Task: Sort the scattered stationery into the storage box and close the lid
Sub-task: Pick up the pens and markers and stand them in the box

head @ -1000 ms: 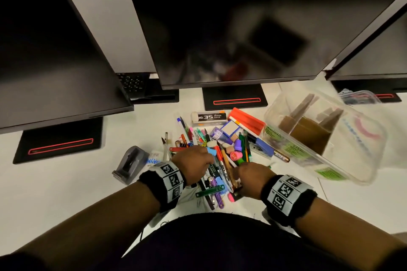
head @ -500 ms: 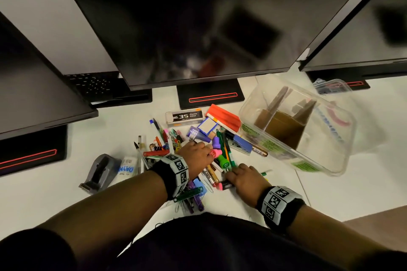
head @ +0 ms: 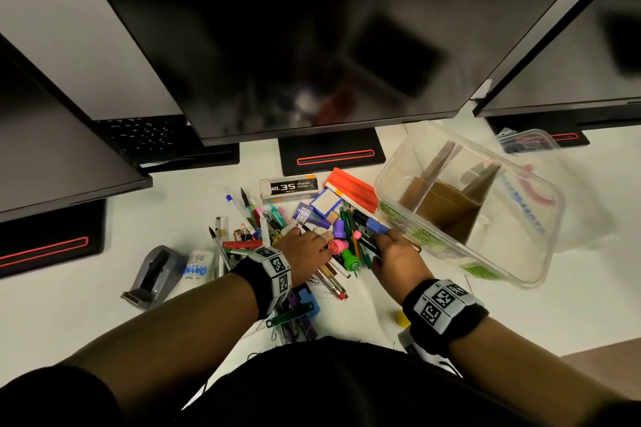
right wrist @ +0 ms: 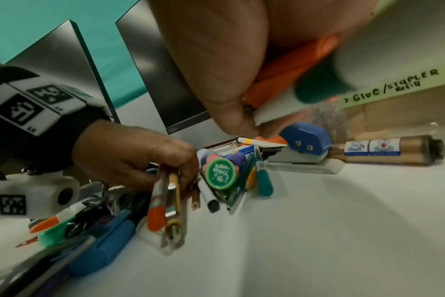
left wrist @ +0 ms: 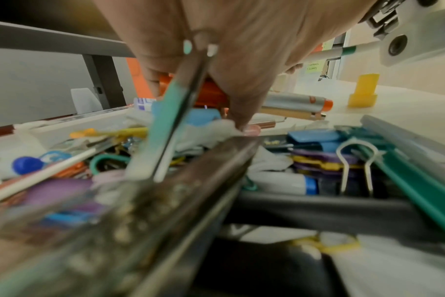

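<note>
Scattered stationery (head: 312,229) lies heaped on the white desk, left of the clear storage box (head: 451,246), which stands open with cardboard dividers (head: 444,204) inside. My left hand (head: 307,251) sits on the heap, fingers curled round a bundle of pens (right wrist: 170,201). My right hand (head: 388,250) is at the heap's right edge, close against the box's front wall. It grips a white marker with a green cap and an orange marker (right wrist: 292,96). A green round stamp (right wrist: 220,173) lies between the two hands.
Three dark monitors (head: 295,45) overhang the desk's far side. A grey tape dispenser (head: 152,274) sits left of the heap, a staples box (head: 288,187) behind it. A clear plastic lid (head: 530,142) lies behind the box. A blue stapler (right wrist: 305,144) and a yellow cap (head: 402,319) are nearby.
My right hand has moved up and right from the heap's near edge to the box's front wall, holding markers. My left hand has edged forward over the heap.
</note>
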